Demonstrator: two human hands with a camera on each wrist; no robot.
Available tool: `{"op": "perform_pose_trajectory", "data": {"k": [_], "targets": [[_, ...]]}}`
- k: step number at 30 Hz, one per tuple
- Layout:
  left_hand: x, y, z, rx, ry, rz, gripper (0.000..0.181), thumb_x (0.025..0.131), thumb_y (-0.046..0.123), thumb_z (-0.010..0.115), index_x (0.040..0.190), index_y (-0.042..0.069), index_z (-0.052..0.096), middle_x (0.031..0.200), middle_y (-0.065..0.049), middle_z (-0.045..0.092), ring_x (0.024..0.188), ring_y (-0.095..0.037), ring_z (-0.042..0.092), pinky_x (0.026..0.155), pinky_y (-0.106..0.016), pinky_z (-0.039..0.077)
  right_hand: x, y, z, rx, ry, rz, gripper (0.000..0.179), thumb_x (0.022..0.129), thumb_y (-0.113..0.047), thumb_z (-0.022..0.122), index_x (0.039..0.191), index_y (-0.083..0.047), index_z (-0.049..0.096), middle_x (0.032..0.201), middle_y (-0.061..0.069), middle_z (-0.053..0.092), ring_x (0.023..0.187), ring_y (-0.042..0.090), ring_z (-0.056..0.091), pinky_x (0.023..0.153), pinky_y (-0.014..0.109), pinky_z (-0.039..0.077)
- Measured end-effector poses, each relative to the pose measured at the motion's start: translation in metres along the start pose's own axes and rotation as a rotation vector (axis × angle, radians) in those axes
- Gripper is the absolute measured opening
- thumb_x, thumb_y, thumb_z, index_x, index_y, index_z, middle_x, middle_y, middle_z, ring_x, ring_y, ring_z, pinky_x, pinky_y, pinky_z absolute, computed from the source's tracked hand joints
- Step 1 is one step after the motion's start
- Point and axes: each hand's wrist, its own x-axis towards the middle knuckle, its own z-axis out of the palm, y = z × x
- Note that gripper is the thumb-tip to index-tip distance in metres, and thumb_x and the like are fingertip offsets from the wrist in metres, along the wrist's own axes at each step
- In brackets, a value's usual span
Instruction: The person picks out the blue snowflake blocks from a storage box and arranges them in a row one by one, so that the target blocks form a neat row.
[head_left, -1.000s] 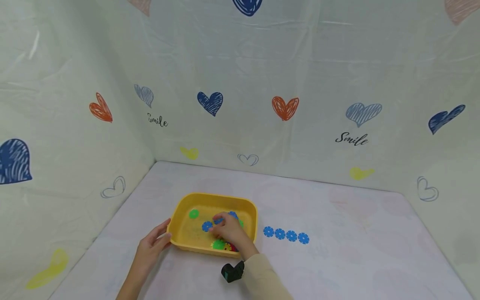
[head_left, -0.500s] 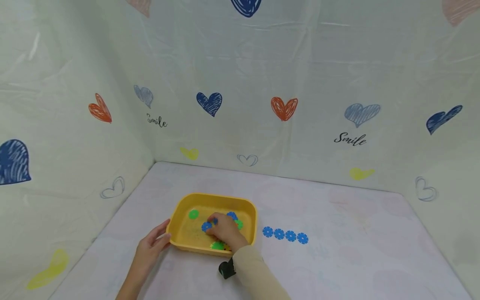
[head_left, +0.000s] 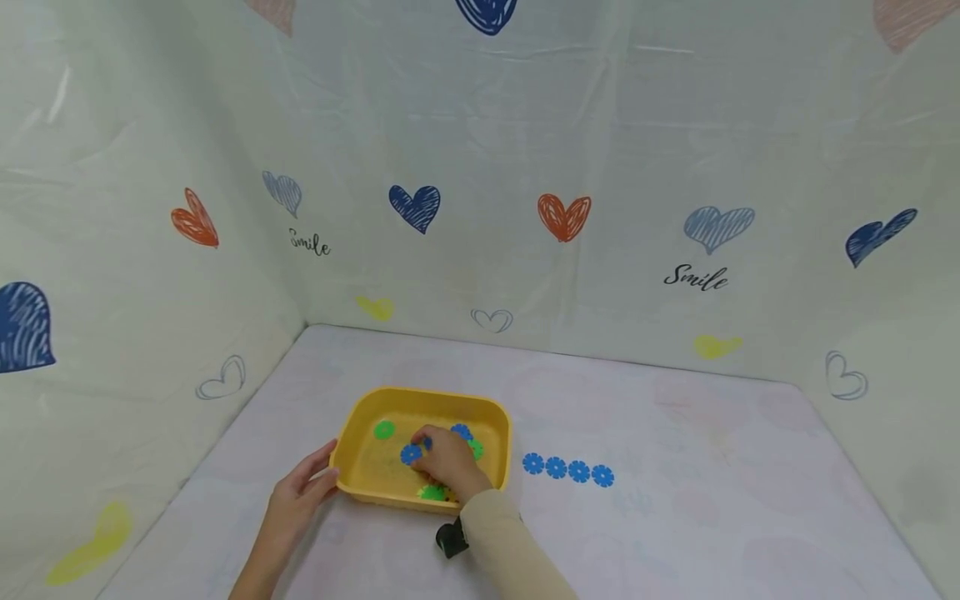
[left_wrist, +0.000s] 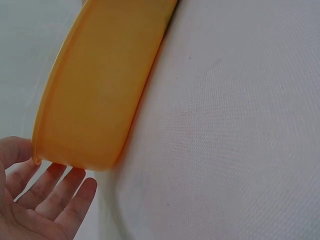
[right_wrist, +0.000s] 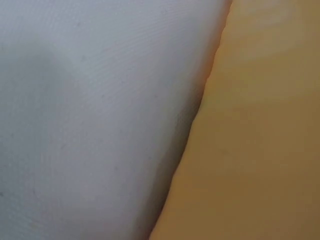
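A yellow plastic tray holds several notched flower-shaped plastic discs. My left hand holds the tray's left end; in the left wrist view its thumb is at the rim and its fingers lie against the outer wall. My right hand reaches into the tray, thumb and fingers curled at a partly hidden blue disc. Another blue disc lies just left of the fingertips. Green discs and further blue ones lie around the hand. The right wrist view shows only the tray's wall and the tabletop, not the hand.
Right of the tray, a row of several blue discs lies on the white tabletop. A black object is beside the right sleeve, in front of the tray. A white curtain printed with hearts surrounds the table.
My right hand has lowered slightly leftward in the tray and its fingers have closed in on the blue disc. My left hand stays at the tray's end. The whole view has shifted slightly.
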Motion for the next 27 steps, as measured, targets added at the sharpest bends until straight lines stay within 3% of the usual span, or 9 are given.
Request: {"op": "perform_pose_trajectory", "data": {"k": [17, 27], "targets": [[0.001, 0.0002, -0.0011, -0.007, -0.008, 0.001, 0.052, 0.093, 0.015, 0.055, 0.141, 0.002, 0.038, 0.141, -0.023, 0.042, 0.089, 0.016, 0.053, 0.083, -0.017, 0.054, 0.001, 0.0004, -0.0006, -0.036, -0.013, 0.014, 0.019, 0.081, -0.011, 0.071, 0.098, -0.015, 0.064, 0.059, -0.002, 0.048, 0.046, 0.011, 0.045, 0.043, 0.019, 0.04], [0.0024, -0.0006, -0.001, 0.013, -0.002, -0.019, 0.051, 0.094, 0.015, 0.053, 0.141, 0.002, 0.037, 0.141, -0.023, 0.041, 0.089, 0.014, 0.055, 0.085, -0.02, 0.054, -0.0007, -0.0013, -0.0053, -0.093, -0.043, -0.025, 0.023, 0.081, -0.009, 0.069, 0.094, -0.015, 0.052, 0.063, -0.001, 0.043, 0.059, 0.016, 0.042, 0.051, 0.022, 0.033]]}}
